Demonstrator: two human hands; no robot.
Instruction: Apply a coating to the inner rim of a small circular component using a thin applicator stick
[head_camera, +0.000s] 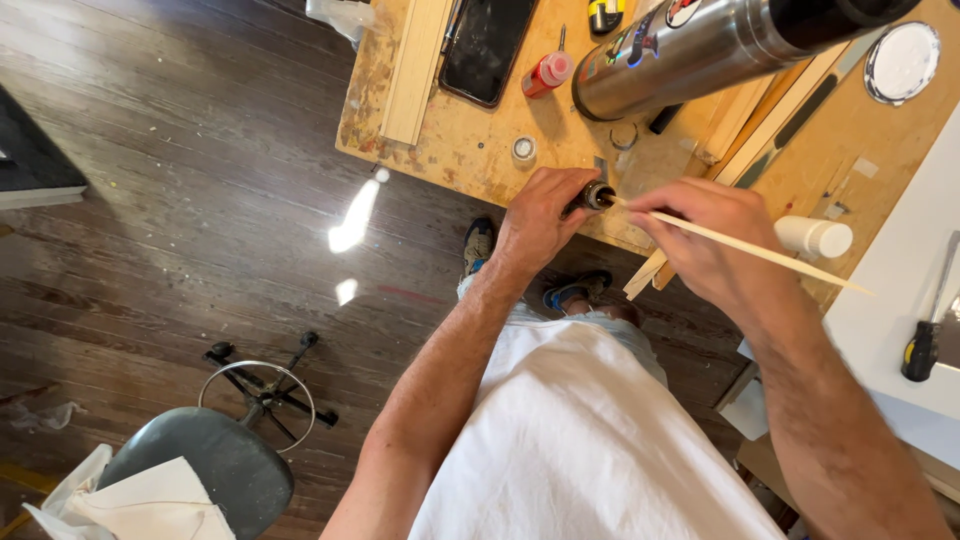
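Wooden stick (745, 247) pinched in my right hand (705, 240) at frame centre, tip at what looks like a small dark bottle (590, 197), gripped closed in my left hand (540, 220), workbench (470, 150) edge just above.

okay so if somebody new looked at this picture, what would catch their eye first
Probably the two hands meeting at the near edge of the wooden workbench: the left hand grips a small dark bottle, and the right hand holds a thin pale wooden stick with its tip at the bottle's mouth. Next, the big steel flask lying at the top, and a grey stool on the dark floor at lower left.
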